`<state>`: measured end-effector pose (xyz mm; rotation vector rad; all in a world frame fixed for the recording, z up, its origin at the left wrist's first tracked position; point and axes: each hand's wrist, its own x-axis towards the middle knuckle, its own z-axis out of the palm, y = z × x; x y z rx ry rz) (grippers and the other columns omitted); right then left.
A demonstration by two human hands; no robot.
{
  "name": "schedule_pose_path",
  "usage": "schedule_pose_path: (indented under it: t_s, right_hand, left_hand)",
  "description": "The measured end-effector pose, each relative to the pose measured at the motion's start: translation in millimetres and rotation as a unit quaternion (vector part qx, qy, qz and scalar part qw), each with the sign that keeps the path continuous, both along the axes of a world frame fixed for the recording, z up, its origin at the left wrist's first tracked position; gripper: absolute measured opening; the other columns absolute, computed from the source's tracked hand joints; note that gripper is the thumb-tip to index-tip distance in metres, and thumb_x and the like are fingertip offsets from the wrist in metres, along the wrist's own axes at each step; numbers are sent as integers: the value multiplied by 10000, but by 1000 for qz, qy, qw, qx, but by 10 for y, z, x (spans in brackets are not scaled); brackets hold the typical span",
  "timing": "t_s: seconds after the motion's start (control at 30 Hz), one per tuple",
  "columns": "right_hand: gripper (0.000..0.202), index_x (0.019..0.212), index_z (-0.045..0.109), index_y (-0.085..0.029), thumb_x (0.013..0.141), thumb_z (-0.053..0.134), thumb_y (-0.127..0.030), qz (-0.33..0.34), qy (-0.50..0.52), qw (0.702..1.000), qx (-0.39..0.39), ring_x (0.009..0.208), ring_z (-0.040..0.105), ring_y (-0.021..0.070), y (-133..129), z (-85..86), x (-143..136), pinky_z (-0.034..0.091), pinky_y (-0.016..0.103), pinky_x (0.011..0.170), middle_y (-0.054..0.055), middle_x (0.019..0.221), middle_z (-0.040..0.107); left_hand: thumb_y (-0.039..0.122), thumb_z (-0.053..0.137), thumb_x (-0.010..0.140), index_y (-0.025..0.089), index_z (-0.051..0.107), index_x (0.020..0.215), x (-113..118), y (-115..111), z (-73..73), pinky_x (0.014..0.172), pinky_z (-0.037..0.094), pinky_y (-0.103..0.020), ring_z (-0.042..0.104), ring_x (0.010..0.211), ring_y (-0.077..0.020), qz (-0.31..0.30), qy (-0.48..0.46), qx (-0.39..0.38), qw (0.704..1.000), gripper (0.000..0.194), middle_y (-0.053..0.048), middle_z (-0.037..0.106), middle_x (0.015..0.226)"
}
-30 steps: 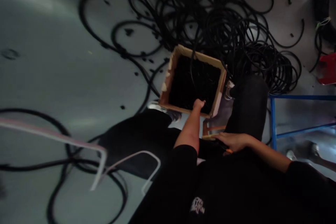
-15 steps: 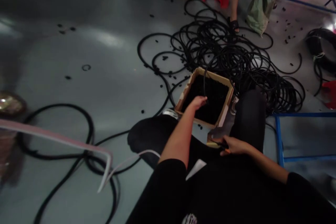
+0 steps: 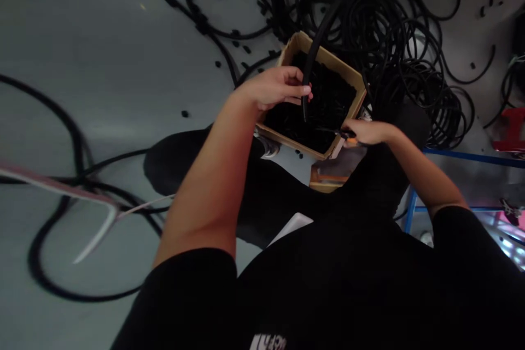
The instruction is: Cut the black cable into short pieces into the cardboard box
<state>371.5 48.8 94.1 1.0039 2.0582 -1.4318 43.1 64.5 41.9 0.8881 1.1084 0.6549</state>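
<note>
My left hand (image 3: 283, 87) pinches a black rubber hose (image 3: 309, 60) near its end between thumb and fingers. The hose's free end points down over a cardboard box (image 3: 336, 61), and its length runs up to a tangled pile. Short black pieces (image 3: 328, 90) fill much of the box. At the box's near right corner, my right hand (image 3: 366, 130) is closed around scissors (image 3: 350, 140) with orange on the handle. Their thin dark blades point left over the box, apart from the hose; how far they are spread is unclear.
Coils of black hose (image 3: 373, 16) lie behind the box. A looped hose (image 3: 39, 279) and a white bar (image 3: 96, 235) are on the left. Blue framing (image 3: 471, 156) and a red stool (image 3: 511, 130) stand right. Small black pieces dot the floor.
The view has tipped down and closer. My right hand has brought the scissors from my lap up to the box's corner. My left hand still grips the hose above the box.
</note>
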Motion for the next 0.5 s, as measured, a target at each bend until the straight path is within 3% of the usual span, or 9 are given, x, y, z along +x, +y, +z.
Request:
schedule_pose_path:
  t_s: [0.07,0.17,0.3,0.5]
  right_hand:
    - [272,1101,689,-163,942,894,-248,22,-55,998,4,857,612,176,311,66,-140,439,279,731,31,974,717]
    - [322,1178,706,-166,941,913,-230,33,-76,997,6,859,627,181,554,108,-347,459,282,748,18,981,717]
    - [356,1245,729,-163,975,925,-287,44,-63,997,-15,886,654,189,599,43,-467,505,290,788,17,1016,735]
    - [355,1174,744,-178,984,960,-384,80,-43,995,-44,901,658,188,580,-179,-540,516,289,772,12,1011,734]
  left_hand:
    - [309,1094,970,180,720,1066,71,-3,-7,1167,724,-490,858,1203,-290,15,-2,-2,1000,407,-54,836,992]
    - [339,1094,984,190,695,1042,154,-17,-19,1174,726,-489,860,1236,-300,34,24,-12,999,429,-57,850,988]
    - [326,1115,953,196,704,1016,208,-37,-90,1155,743,-509,886,1239,-332,29,38,-19,999,436,-57,857,995]
    - [269,1062,992,169,739,1077,208,-91,-300,1153,747,-534,902,1197,-337,-21,49,-7,999,349,-86,871,1064]
